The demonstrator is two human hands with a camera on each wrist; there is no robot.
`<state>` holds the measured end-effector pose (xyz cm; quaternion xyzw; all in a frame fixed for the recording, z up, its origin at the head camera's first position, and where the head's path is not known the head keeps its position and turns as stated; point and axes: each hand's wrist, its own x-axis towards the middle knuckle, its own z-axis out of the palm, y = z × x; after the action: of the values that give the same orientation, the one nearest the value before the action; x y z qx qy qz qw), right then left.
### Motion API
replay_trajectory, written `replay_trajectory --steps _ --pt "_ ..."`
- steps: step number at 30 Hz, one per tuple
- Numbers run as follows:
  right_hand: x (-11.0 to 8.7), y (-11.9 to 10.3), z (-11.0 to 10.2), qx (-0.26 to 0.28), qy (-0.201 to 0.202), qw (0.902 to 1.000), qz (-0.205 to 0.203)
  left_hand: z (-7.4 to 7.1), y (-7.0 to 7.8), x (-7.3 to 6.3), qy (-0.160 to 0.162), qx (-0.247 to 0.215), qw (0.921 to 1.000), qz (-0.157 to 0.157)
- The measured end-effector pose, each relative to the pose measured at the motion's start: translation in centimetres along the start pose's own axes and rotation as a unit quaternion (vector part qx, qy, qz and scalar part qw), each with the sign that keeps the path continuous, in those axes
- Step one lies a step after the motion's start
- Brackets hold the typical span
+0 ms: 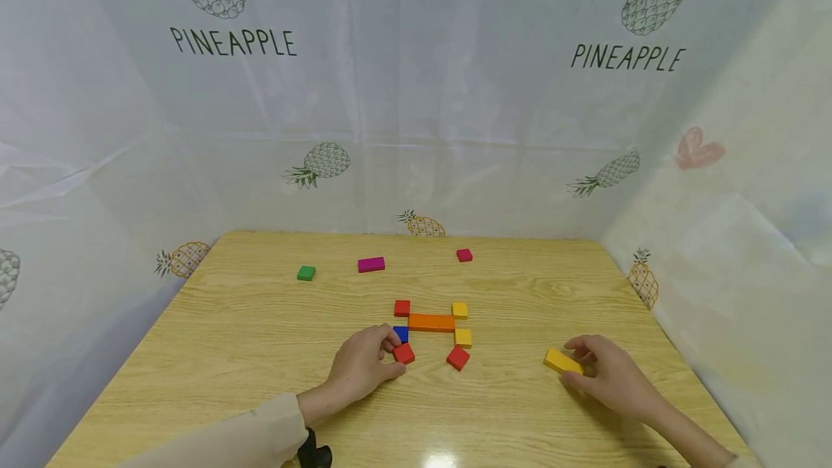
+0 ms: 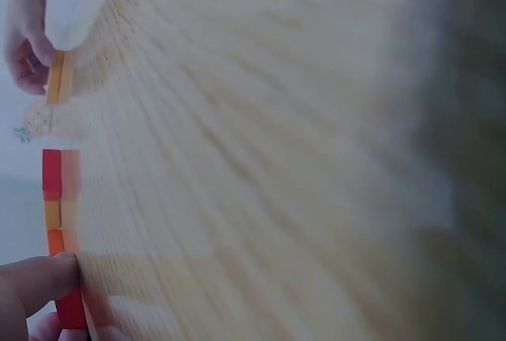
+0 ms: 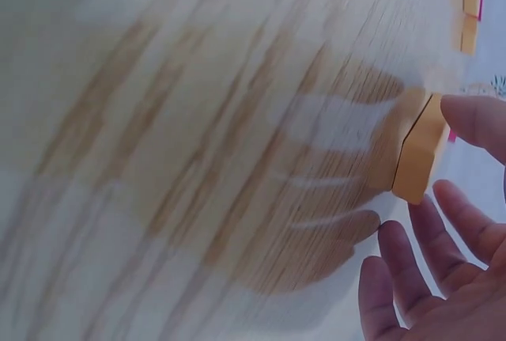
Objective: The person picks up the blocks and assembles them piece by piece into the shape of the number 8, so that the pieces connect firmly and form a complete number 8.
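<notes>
My left hand (image 1: 364,363) is at the left side of a flat block layout, its thumb and fingers around a red square block (image 1: 404,354). Touching that red block is a blue block (image 1: 401,334), partly covered by the fingers. The thumb (image 2: 47,282) lies against the red block (image 2: 71,308) in the left wrist view. On the right, my right hand (image 1: 614,374) holds a long yellow block (image 1: 562,362) between thumb and fingers, low at the tabletop. Its thumb (image 3: 474,119) meets one end of the yellow block (image 3: 419,151) in the right wrist view.
An orange bar (image 1: 431,323) joins the layout's middle, with yellow squares (image 1: 460,310) at its right and a red square (image 1: 402,308) upper left. A tilted red block (image 1: 458,358) sits below. Farther back lie green (image 1: 306,273), purple (image 1: 371,264) and crimson (image 1: 464,255) blocks.
</notes>
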<state>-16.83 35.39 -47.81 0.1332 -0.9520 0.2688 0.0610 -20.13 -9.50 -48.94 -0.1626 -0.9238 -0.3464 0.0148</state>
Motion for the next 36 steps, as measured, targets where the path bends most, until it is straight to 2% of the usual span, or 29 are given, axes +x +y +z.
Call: replay_trajectory --steps 12,17,25,30,36 --pt "0.47 -0.39 0.48 0.008 0.001 1.0 -0.004 -0.08 -0.06 0.03 -0.002 0.005 1.0 0.0" --pt "0.46 -0.59 0.59 0.024 -0.004 0.9996 0.013 -0.08 -0.03 0.05 -0.002 0.007 1.0 0.002" --pt "0.36 -0.45 0.91 0.063 -0.024 0.9958 0.062 -0.16 0.0 0.02 -0.003 0.004 1.0 0.004" --pt "0.41 -0.36 0.92 0.071 -0.025 0.9951 0.063 -0.22 0.05 -0.03 -0.001 0.002 1.0 0.006" --pt "0.67 -0.58 0.81 0.053 -0.017 0.9965 0.062 -0.22 0.1 -0.08 -0.003 -0.002 1.0 0.004"
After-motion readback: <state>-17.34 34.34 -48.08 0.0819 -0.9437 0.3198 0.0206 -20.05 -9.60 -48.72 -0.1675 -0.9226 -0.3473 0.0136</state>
